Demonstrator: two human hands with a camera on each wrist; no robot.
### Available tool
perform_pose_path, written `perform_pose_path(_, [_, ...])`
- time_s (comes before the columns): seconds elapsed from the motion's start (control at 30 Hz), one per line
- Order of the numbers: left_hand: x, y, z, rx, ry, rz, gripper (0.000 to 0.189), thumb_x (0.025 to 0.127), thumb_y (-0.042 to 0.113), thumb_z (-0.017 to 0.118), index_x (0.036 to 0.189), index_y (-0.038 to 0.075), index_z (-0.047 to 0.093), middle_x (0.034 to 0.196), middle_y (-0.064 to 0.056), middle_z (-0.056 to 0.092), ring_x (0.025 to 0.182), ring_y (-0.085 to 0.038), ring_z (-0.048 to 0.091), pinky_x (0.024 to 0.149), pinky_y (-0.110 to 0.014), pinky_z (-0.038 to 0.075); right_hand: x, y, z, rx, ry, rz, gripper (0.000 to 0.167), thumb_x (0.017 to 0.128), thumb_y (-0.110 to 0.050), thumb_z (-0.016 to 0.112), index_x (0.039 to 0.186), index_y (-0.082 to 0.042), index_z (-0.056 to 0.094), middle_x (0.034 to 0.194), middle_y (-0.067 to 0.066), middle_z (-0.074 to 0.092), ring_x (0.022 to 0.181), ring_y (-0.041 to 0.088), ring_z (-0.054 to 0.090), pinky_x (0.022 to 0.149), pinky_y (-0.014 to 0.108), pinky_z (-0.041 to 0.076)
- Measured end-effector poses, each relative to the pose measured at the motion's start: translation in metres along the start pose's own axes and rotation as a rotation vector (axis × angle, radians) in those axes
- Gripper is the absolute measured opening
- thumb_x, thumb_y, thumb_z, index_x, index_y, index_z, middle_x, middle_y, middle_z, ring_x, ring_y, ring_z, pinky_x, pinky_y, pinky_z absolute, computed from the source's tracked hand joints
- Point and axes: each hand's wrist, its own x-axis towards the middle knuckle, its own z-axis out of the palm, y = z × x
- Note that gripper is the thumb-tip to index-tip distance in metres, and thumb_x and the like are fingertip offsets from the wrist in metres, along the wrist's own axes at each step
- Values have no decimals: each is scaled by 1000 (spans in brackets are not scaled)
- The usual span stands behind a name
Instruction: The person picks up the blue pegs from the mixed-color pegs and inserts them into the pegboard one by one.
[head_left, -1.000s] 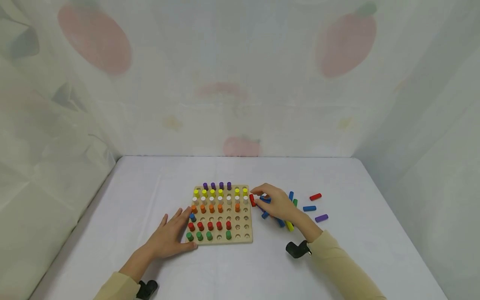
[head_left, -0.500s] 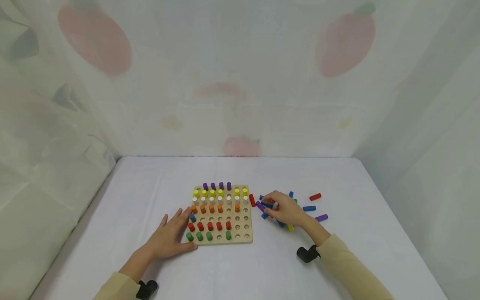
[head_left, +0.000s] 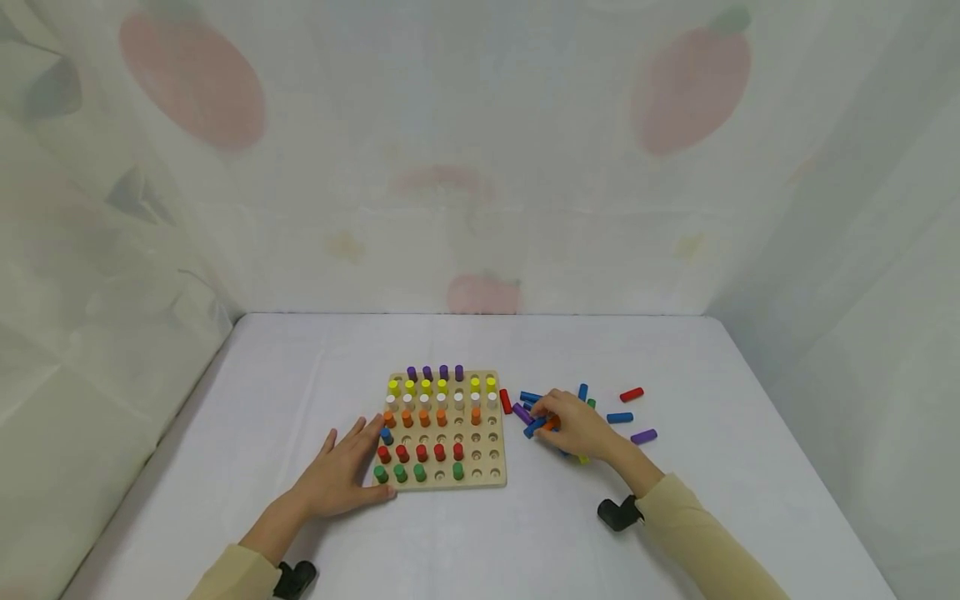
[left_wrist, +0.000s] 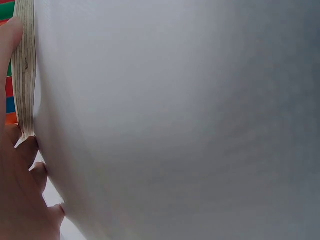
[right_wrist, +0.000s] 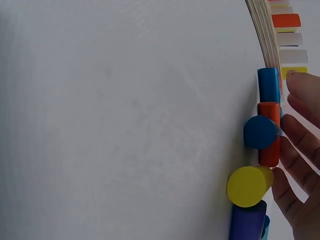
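Observation:
A square wooden pegboard (head_left: 480, 483) holds rows of coloured pegs, with bare holes mostly on its right side. My left hand (head_left: 341, 471) lies against its left side, thumb at the near corner and fingers spread along the edge. In the left wrist view, the thumb (left_wrist: 15, 32) touches the board's side. Just right of the board, my right hand (head_left: 573, 425) reaches into a loose pile of pegs. Its fingertips are close over an orange peg (right_wrist: 270, 155) and a blue peg (head_left: 534, 427). A yellow peg (right_wrist: 245, 187) stands end-on near the lower fingers.
A red peg (head_left: 506, 402) lies beside the board's right edge. Farther right are another red peg (head_left: 632, 394), a blue peg (head_left: 620, 417) and a purple peg (head_left: 643, 437). Everything stands on a white tabletop (head_left: 337, 350), with pale patterned curtains (head_left: 562, 208) behind and at the sides.
The right hand has drawn back from the board's edge to the right and slightly nearer, over the pile. An orange peg now shows under its fingers. The left hand stays in place.

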Motion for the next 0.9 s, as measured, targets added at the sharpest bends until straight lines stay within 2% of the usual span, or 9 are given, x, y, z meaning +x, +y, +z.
perform_pose_path(0.3, [-1, 1, -1, 4, 2, 3, 111, 63, 78, 58, 148, 16, 20, 149, -6, 30, 138, -33, 23, 108, -63, 10, 1, -4, 1, -36, -19, 0, 23, 80, -26, 72, 100, -18, 64, 94, -6, 55, 82, 9, 49, 76, 24, 49])
perform_pose_path(0.73, [0, 0, 1, 3, -3, -3, 111, 64, 78, 58, 149, 18, 18, 150, -5, 30, 139, -31, 21, 108, -63, 9, 5, -10, 9, -57, -48, 0, 19, 81, -25, 70, 99, -24, 64, 92, -7, 53, 78, 6, 47, 72, 19, 48])
perform_pose_path(0.9, [0, 0, 0, 4, 7, 3, 111, 64, 78, 57, 148, 17, 19, 149, -6, 31, 138, -33, 22, 107, -64, 9, 6, -10, 10, -79, -49, -31, 19, 81, -22, 70, 100, -26, 65, 90, -9, 52, 76, 6, 46, 68, 18, 45])
